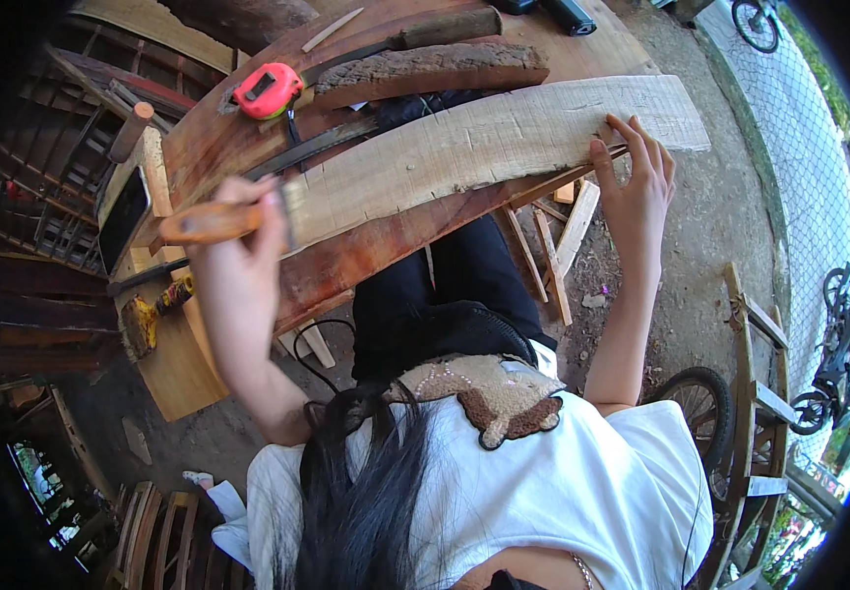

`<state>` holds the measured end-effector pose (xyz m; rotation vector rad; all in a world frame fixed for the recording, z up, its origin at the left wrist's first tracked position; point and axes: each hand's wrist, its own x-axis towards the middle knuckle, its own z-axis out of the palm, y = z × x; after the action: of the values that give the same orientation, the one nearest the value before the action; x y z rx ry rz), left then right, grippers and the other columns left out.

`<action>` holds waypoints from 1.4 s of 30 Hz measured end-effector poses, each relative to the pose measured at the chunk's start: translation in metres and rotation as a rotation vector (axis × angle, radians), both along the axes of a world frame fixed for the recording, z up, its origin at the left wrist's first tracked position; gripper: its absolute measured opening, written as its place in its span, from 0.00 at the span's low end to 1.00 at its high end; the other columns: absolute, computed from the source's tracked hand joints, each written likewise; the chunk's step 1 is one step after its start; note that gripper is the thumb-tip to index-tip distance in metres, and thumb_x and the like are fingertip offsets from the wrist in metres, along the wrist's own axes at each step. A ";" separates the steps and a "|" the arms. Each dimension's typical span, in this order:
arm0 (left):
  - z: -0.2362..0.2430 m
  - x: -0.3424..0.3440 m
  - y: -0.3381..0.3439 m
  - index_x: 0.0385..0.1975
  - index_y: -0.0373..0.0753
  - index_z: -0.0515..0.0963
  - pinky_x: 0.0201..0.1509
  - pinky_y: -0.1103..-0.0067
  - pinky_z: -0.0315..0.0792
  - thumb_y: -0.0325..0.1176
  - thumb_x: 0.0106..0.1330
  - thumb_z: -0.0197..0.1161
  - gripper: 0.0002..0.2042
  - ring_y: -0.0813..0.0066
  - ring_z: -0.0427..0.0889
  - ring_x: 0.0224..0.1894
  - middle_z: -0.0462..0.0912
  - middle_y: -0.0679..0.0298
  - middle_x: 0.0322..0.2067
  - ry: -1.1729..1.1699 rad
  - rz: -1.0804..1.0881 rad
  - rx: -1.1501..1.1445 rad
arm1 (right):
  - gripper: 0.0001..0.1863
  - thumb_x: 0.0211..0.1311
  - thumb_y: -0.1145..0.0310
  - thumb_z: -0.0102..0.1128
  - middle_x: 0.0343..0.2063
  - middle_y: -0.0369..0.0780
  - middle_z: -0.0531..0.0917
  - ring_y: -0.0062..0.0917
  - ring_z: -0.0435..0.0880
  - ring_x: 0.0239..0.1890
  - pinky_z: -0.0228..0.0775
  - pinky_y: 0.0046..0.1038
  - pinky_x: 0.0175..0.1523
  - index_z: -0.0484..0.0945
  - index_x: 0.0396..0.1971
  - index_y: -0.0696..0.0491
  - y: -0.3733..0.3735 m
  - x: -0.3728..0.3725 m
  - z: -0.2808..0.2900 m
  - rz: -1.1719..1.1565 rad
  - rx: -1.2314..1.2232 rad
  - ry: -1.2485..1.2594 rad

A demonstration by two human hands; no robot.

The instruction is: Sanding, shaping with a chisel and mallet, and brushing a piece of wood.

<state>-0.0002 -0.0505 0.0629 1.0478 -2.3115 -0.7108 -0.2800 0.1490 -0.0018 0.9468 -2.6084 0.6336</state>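
Left fingers (271, 208) closed around brush (211, 223), right fingers (632, 134) loosely spread, touching pale board (484, 138)

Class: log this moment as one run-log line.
Left hand: holding orange-handled flat brush | Right hand: touching long pale wooden plank | Nearby: pinkish-red tape measure

On the table (381, 243), a tape measure (270, 92) lies behind the plank (484, 143).
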 end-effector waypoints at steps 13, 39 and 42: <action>-0.011 -0.024 0.027 0.34 0.37 0.70 0.38 0.71 0.76 0.28 0.64 0.56 0.04 0.62 0.83 0.39 0.82 0.56 0.37 0.185 -0.058 -0.001 | 0.26 0.61 0.44 0.51 0.58 0.41 0.70 0.36 0.62 0.63 0.49 0.44 0.66 0.73 0.53 0.43 -0.003 0.003 -0.001 0.020 0.020 0.010; 0.060 0.128 -0.007 0.53 0.38 0.72 0.52 0.73 0.68 0.32 0.69 0.50 0.15 0.65 0.73 0.46 0.70 0.60 0.46 -0.221 0.186 -0.477 | 0.25 0.61 0.44 0.51 0.57 0.40 0.71 0.34 0.63 0.63 0.51 0.44 0.65 0.74 0.53 0.43 -0.006 0.004 -0.001 0.002 0.004 0.002; 0.043 0.136 -0.029 0.52 0.41 0.72 0.46 0.72 0.68 0.32 0.60 0.61 0.19 0.63 0.74 0.41 0.70 0.59 0.38 -0.495 0.139 -0.294 | 0.25 0.61 0.45 0.52 0.57 0.40 0.72 0.34 0.64 0.62 0.52 0.44 0.65 0.74 0.53 0.43 -0.004 0.003 -0.001 0.008 0.004 0.021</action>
<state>0.1355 -0.0790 0.1063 1.3362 -2.6061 -0.0472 -0.2770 0.1455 -0.0030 0.9601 -2.5896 0.6174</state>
